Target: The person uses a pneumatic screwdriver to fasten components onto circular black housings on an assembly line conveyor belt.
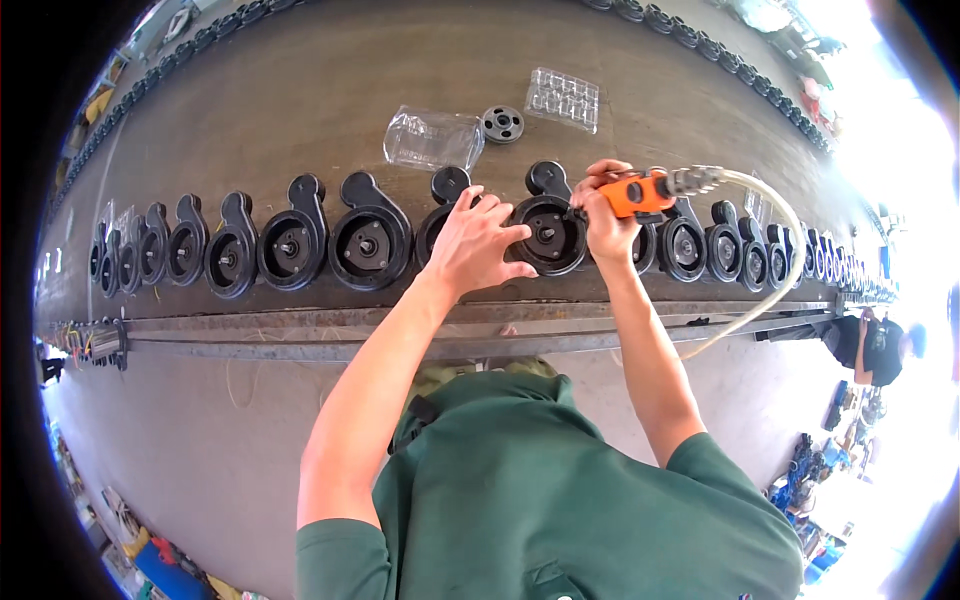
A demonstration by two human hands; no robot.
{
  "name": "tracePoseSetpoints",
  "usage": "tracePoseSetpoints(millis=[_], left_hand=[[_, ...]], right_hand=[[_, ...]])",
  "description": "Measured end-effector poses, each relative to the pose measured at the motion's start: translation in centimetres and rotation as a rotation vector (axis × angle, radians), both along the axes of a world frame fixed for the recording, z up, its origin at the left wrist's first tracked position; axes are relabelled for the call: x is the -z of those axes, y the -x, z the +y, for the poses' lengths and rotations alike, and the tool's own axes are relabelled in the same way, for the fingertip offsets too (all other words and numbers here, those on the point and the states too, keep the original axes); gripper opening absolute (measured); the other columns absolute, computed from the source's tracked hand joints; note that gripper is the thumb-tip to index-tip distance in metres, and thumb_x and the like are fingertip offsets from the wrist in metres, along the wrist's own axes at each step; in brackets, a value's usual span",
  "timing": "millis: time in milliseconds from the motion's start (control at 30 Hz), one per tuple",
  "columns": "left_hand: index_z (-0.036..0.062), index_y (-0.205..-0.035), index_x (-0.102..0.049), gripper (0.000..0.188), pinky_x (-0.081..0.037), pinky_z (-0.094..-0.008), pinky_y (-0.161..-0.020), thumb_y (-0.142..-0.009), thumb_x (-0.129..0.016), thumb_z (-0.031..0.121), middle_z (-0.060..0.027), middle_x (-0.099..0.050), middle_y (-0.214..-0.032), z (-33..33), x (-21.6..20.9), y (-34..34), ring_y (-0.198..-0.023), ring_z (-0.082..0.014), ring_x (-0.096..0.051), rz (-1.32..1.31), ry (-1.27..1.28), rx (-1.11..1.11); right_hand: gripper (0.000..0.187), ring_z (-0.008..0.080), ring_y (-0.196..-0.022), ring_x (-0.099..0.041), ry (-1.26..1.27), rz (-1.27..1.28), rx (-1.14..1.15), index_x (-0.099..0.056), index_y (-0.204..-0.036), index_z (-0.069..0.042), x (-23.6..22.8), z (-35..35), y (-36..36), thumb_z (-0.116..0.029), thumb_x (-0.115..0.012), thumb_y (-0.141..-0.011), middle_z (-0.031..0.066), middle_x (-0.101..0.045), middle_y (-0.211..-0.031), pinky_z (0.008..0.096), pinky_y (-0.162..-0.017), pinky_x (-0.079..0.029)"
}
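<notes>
My right hand [608,222] is wrapped round an orange air-powered driver [637,194], which has a clear hose running from its end. The driver's working end points left, just beside the rim of a black blower housing [565,262] with a metal shaft in its middle. My left hand [472,243] is open with fingers spread, holding nothing. It hovers over another black housing [426,236] and covers much of it; whether its fingertips touch the neighbouring rim I cannot tell.
A long row of similar black housings [367,246] lines the near table edge. Farther in lie two clear plastic trays [432,138] [562,99] and a black round disc [502,124]. The hose [795,262] loops down at right, across the metal rail [250,350]. Another person [882,345] stands far right.
</notes>
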State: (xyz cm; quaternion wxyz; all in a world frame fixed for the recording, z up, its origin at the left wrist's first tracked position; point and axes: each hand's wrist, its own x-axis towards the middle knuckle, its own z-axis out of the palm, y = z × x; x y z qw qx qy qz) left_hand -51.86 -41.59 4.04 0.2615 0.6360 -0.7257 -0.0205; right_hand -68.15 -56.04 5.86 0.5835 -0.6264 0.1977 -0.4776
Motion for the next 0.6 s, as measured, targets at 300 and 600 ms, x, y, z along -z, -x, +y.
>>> tracePoseSetpoints(millis=[300,600], left_hand=[[0.0178,-0.105,-0.075,0.056,-0.035,-0.0488,-0.113,-0.072,-0.079,0.062,-0.0114,-0.071,-0.109,0.0,-0.1,0.1,-0.111,-0.0273,-0.062,-0.044,-0.043,0.008],[0.0177,-0.105,-0.075,0.056,-0.035,-0.0486,-0.114,-0.073,-0.078,0.063,-0.0113,-0.071,-0.109,-0.1,-0.4,0.1,-0.112,-0.0271,-0.063,-0.056,-0.044,0.005]], right_hand=[[0.024,0.0167,-0.066,-0.056,-0.124,-0.108,0.049,-0.052,-0.110,0.003,-0.1,-1.0,-0.6,0.004,-0.052,-0.086,0.0077,-0.057,-0.076,0.0341,-0.067,-0.051],[0.023,0.0097,-0.070,-0.063,-0.117,-0.022,-0.174,-0.059,-0.099,0.002,-0.1,-1.7,-1.7,0.004,-0.064,-0.077,0.0063,-0.066,-0.084,0.0244,-0.060,-0.052]])
